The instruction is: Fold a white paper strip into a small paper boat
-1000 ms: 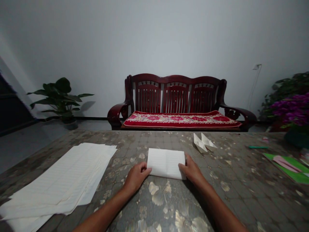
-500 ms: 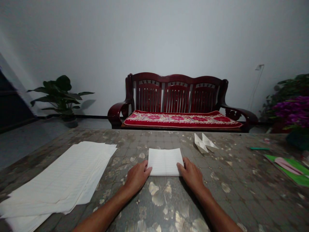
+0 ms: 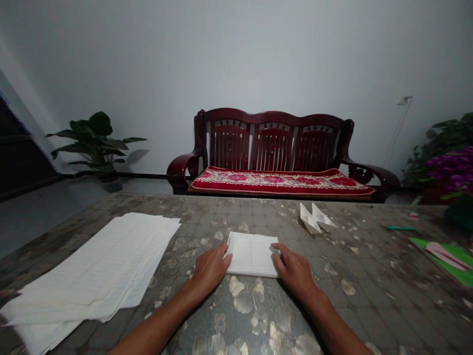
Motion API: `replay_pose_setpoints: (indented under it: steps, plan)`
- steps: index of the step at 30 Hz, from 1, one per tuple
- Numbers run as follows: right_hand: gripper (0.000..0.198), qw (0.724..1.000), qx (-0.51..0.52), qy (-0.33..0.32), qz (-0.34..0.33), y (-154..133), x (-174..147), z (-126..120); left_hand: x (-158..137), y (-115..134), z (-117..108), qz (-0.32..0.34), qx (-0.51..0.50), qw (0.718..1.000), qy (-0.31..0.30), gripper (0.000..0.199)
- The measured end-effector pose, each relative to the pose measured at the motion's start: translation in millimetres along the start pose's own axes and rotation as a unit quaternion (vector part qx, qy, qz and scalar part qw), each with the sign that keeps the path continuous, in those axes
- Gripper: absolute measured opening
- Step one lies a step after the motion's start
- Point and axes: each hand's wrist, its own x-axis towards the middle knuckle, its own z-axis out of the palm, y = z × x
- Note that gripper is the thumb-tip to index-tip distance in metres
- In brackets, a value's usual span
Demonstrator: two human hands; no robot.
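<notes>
1. Patterned grey tabletop stretches before you, a dark-red bench beyond it.
2. On it, centred, lies the folded paper: white, rectangular, faintly lined, faintly creased down the middle, layers slightly offset at the far left corner.
3. Your left hand touches its left edge, your right hand its right; whether either pinches it, I cannot tell.

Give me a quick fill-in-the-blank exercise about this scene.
1. The folded paper between the left hand and right hand is ____ in color.
2. From the person's view, the loose sheets lie to the ____ of both hands.
3. The flowers are ____.

Missing words: white; left; purple.
</notes>
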Motion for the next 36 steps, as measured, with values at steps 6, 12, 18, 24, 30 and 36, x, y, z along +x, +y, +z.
replay_pose_setpoints:
  steps: [6, 12, 18, 24, 30, 36]
  plan:
    - [0.038, 0.997, 0.063, 0.027, -0.046, 0, 1, 4, -2, -2, 1, -0.013, 0.006, 1.0, 0.007, 0.026]
    - [0.035, 1.0, -0.014, 0.006, -0.01, -7, 4, 7, -4, -1, 3, -0.03, 0.011, 0.999, 0.027, 0.028]
    - [0.033, 0.999, -0.044, -0.002, 0.006, -12, 4, 7, -4, 3, -1, -0.025, 0.03, 0.999, 0.014, 0.031]
    - [0.032, 0.999, -0.032, -0.013, -0.009, -8, 7, 6, 0, 4, 1, -0.036, 0.031, 0.999, 0.01, 0.03]
    - [0.032, 0.999, -0.027, -0.028, -0.004, -8, 11, 5, 0, 3, 1, -0.032, 0.045, 0.998, 0.007, 0.031]
    - [0.031, 0.999, -0.03, -0.032, 0.001, -9, 13, 3, 1, 6, -3, -0.025, 0.084, 0.996, 0.003, 0.032]
